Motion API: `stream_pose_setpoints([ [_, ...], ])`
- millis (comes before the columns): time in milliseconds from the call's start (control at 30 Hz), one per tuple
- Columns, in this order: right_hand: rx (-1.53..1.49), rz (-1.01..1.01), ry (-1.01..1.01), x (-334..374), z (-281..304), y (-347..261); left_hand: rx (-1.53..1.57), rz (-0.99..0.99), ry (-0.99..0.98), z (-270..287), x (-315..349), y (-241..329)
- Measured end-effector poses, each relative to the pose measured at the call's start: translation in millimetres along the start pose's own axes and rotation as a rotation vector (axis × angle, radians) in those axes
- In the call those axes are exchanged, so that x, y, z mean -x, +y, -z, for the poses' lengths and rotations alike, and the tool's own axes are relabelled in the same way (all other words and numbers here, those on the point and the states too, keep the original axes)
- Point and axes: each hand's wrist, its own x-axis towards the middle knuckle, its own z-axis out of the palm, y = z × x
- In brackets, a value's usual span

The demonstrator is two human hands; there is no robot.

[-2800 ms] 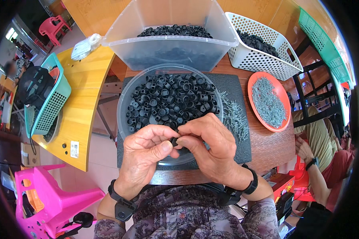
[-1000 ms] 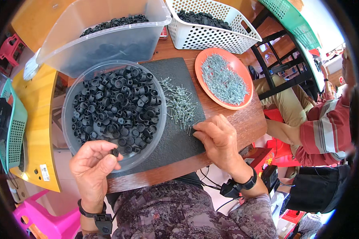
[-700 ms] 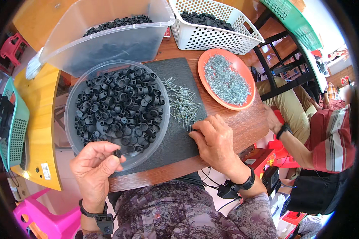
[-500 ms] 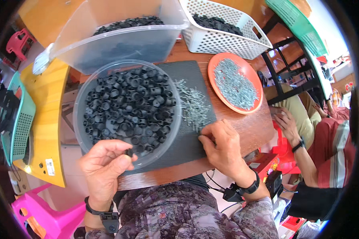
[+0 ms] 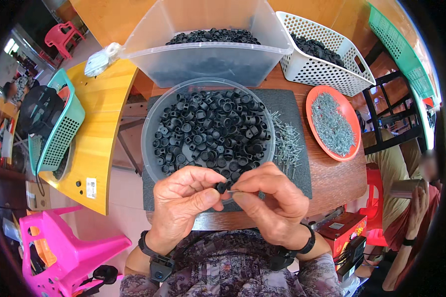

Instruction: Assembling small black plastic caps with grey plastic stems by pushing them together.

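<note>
My left hand (image 5: 181, 203) pinches a small black plastic cap (image 5: 221, 187) between thumb and fingers, over the near rim of a round clear tub (image 5: 146, 148). Close against it, my right hand (image 5: 275, 203) is closed on a thin silver screw (image 5: 234, 191), its tip at the cap. Whether the screw has entered the cap I cannot tell. Many loose black caps (image 5: 208, 126) fill the tub. Beside the tub, a pile of silver screws (image 5: 288, 146) lies on a dark grey mat (image 5: 302, 180).
An orange plate (image 5: 311, 106) of screws stands at the right. Behind are a clear bin (image 5: 203, 59) and a white basket (image 5: 327, 76), both holding black parts. At left, a yellow table (image 5: 104, 123) carries a green basket (image 5: 67, 121). A pink stool (image 5: 74, 247) stands below; another person sits at right.
My right hand has left the screw pile with a screw and met my left hand at the cap. The whole view has shifted, and the person at right now holds a metallic object.
</note>
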Motion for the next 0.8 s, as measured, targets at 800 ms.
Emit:
stream_pose_setpoints([
  [800,0.033,0.006,0.001,5.2,-6.6,9.2,-0.032,-0.046,-0.007,5.3,2.1,-5.5],
])
